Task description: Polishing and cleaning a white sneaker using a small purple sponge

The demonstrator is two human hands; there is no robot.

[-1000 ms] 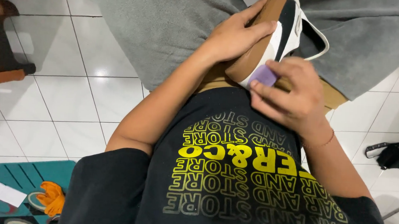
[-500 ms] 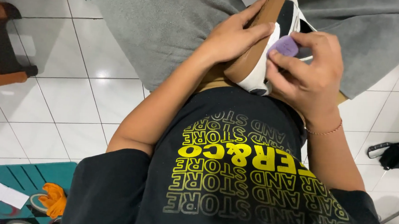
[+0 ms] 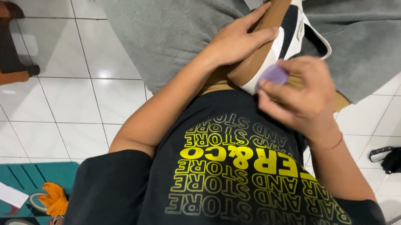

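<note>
A white and black sneaker (image 3: pixel 288 36) with a tan sole rests on my lap, sole turned up and to the left. My left hand (image 3: pixel 236 40) grips it across the sole. My right hand (image 3: pixel 300 98) pinches a small purple pad (image 3: pixel 272 75) against the white heel end of the sneaker. The hand is blurred. A thin red string circles my right wrist. Grey trousers and a black shirt with yellow print fill the middle of the view.
White floor tiles (image 3: pixel 68 112) lie all around. A brown wooden stool (image 3: pixel 0 47) stands at the left. A teal patterned mat (image 3: pixel 11 193) with an orange cloth and a white paper is at bottom left. A black folded item (image 3: pixel 397 159) lies at the right.
My right hand with the purple pad went up along the sneaker's heel, then came back down toward the heel end. My left hand kept its hold on the sole.
</note>
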